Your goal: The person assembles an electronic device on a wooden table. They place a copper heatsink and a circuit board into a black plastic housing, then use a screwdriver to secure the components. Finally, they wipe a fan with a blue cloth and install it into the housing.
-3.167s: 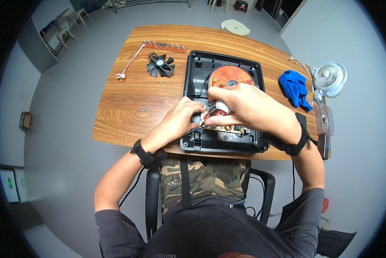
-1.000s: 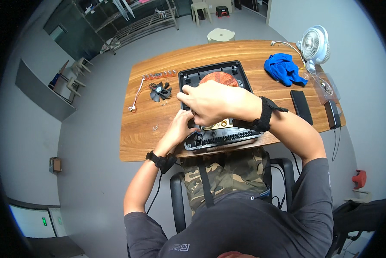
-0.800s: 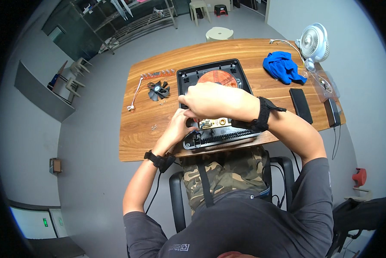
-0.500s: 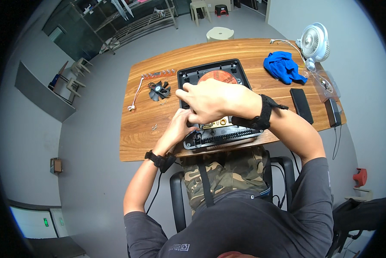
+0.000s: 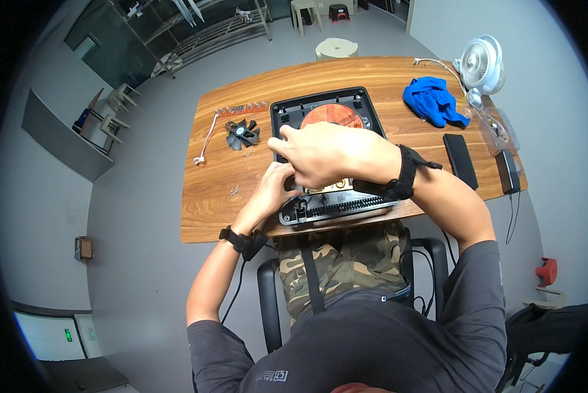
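An opened induction cooker [image 5: 372, 118] lies on the table before me, its black shell showing a round copper coil [image 5: 333, 114] and, nearer me, part of a circuit board. My right hand [image 5: 327, 154] reaches across the shell with its fingers curled closed at the left side. Just below it, my left hand [image 5: 272, 188] is at the shell's near left side, fingers bent in and meeting the right hand. Whatever lies between the fingertips is hidden by the hands. A black fan [image 5: 243, 134] rests to the left of the shell.
A narrow board with a white cable [image 5: 241, 109] and small screws [image 5: 235, 190] lie left. On the right are a blue cloth [image 5: 435, 101], a black phone-like slab [image 5: 460, 161], a black box [image 5: 507, 171], a clear plastic container [image 5: 497, 131] and a white desk fan [image 5: 480, 64].
Both hands stay at nearly the same place on the cooker, with only slight finger movement. The whole view has shifted a little.
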Tool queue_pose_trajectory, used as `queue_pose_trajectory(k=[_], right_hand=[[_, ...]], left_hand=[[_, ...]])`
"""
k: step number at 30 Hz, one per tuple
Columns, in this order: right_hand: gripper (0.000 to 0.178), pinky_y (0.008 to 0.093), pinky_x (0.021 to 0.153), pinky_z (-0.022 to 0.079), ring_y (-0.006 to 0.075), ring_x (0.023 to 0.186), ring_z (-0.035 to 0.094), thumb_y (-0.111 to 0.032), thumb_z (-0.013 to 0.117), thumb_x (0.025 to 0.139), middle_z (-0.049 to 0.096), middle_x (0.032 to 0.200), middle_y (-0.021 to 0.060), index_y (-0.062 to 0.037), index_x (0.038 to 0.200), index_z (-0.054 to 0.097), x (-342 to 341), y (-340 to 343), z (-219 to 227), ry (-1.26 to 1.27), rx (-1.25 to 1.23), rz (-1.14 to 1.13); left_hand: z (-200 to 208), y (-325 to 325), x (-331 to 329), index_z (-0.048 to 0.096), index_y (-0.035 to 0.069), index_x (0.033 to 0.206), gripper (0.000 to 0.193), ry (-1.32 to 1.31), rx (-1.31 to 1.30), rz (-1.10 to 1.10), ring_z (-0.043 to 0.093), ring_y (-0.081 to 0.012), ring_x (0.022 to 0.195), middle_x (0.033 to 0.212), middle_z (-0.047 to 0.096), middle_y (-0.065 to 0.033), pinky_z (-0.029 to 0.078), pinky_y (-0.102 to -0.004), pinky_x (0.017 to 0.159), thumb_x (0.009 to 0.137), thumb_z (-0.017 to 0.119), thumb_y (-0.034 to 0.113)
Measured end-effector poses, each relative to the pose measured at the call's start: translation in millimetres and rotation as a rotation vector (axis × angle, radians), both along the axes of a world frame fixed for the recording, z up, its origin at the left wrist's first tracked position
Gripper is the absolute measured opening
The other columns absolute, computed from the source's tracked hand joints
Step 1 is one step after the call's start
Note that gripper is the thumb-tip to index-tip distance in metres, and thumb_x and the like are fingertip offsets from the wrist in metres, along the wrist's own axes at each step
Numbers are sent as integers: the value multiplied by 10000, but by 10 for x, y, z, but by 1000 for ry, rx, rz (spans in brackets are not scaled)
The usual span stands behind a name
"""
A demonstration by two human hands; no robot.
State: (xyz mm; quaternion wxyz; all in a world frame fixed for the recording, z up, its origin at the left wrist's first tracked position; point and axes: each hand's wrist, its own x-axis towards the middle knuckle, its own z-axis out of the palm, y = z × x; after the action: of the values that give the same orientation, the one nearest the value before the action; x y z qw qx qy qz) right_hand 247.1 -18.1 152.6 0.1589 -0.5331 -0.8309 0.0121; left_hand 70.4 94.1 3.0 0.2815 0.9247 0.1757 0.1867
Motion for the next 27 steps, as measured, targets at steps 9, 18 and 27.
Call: queue_pose_trajectory(k=[9, 18, 27], right_hand=[[334, 484, 694, 586, 434, 747, 709, -240, 649, 926, 704, 784, 244, 67, 1057, 636, -75, 119, 93, -140, -230, -85], [256, 474, 792, 566, 422, 902, 696, -207, 646, 939, 701, 868, 227, 34, 1022, 617, 45, -15, 51, -29, -174, 37], [358, 492, 700, 586, 445, 726, 693, -272, 622, 958, 702, 818, 243, 65, 1077, 615, -42, 83, 64, -157, -222, -81]], left_hand=[[52, 10, -4, 712, 45, 1065, 425, 148, -146, 28, 582, -333, 1113, 1107, 705, -97, 482, -436, 1011, 680, 890, 66], [75, -8, 0, 707, 58, 1081, 443, 1, 20, -52, 567, -332, 1121, 1105, 690, -77, 477, -436, 1021, 677, 888, 51], [93, -30, -11, 692, 55, 1099, 468, 56, -56, 1, 568, -334, 1140, 1160, 681, -96, 478, -418, 1039, 675, 891, 56]])
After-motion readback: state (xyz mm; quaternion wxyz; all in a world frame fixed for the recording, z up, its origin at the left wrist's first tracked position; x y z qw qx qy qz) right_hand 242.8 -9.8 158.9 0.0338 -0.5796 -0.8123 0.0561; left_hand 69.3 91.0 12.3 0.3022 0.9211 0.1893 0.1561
